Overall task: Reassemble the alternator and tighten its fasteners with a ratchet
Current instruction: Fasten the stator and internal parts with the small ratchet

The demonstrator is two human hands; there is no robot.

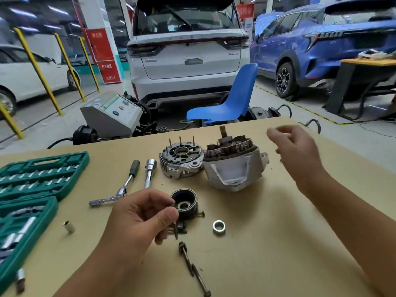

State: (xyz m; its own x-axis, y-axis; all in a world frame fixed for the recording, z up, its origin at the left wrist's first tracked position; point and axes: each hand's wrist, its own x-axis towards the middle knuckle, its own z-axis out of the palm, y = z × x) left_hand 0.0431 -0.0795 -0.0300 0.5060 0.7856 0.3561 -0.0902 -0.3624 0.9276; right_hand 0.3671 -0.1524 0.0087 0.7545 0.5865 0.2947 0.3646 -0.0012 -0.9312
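The alternator body [232, 168] stands on the tan table [267, 243] with its windings up. Its end cover [181, 160] lies to the left with three studs pointing up. A black pulley [186, 203] sits nearer to me, with a silver nut [219, 227] to its right. My left hand [137, 217] pinches a dark bolt [175, 227] between thumb and fingers, just left of the pulley. My right hand [297, 151] hovers blurred to the right of the alternator body, fingers loosely spread and holding nothing. The ratchet [123, 187] lies left of the end cover.
Two long bolts [192, 266] lie near the front edge. A chrome socket extension [149, 172] lies beside the ratchet, a small socket [69, 226] further left. A green socket case [32, 189] fills the table's left side. A blue chair [231, 99] and cars stand behind.
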